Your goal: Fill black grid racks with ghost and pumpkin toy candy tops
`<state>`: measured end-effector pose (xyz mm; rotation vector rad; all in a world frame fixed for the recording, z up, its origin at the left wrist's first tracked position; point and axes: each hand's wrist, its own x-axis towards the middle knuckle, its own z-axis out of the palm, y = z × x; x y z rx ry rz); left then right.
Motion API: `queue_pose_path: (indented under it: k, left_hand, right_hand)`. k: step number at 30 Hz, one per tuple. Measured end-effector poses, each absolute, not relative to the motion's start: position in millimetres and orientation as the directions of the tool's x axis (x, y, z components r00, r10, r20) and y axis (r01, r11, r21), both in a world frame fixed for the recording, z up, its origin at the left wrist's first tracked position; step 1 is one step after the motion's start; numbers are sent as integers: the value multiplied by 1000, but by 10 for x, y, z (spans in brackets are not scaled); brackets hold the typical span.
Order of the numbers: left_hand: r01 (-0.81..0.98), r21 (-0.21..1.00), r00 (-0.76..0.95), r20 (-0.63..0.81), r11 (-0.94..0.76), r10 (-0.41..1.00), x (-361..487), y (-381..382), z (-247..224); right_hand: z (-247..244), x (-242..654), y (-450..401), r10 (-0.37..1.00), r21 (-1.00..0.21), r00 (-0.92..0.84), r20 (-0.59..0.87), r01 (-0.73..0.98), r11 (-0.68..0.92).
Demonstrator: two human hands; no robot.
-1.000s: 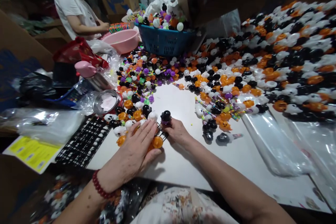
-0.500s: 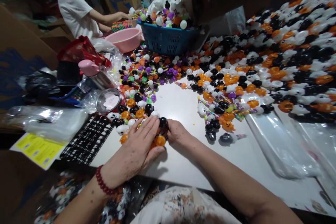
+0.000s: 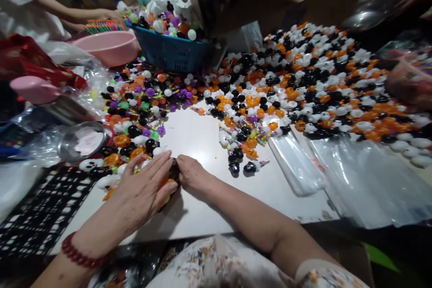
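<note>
The left hand (image 3: 145, 184) lies flat, fingers stretched and together, over an orange toy (image 3: 166, 182) on the tabletop (image 3: 202, 209). At its 3 o'clock, the right hand (image 3: 194, 172) curls against a dark toy (image 3: 174, 171); whether it grips this cannot be told. A second ago a black toy's top stood clear between the hands; now the dark toy is mostly hidden. The view has swung right, bringing a metal bowl (image 3: 369, 13) in at 2 o'clock.
</note>
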<state>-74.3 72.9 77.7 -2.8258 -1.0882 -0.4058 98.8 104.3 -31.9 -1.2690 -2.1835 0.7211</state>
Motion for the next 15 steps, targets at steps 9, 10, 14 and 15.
queue_pose_path:
  k: [9, 10, 14, 15]
  left_hand:
    - [615, 10, 734, 360, -789, 576, -695, 358, 1052]
    - [568, 50, 766, 332, -821, 550, -712, 230, 1102]
    - [432, 232, 860, 187, -872, 475, -747, -206, 1020]
    - [438, 269, 860, 151, -858, 487, -724, -268, 918]
  right_hand:
    - [211, 1844, 439, 916, -613, -262, 304, 682, 399]
    - [242, 2081, 310, 932, -588, -177, 315, 735, 338]
    - [159, 2953, -71, 959, -350, 161, 235, 934, -71]
    - [98, 3102, -116, 961, -291, 180, 209, 950, -114]
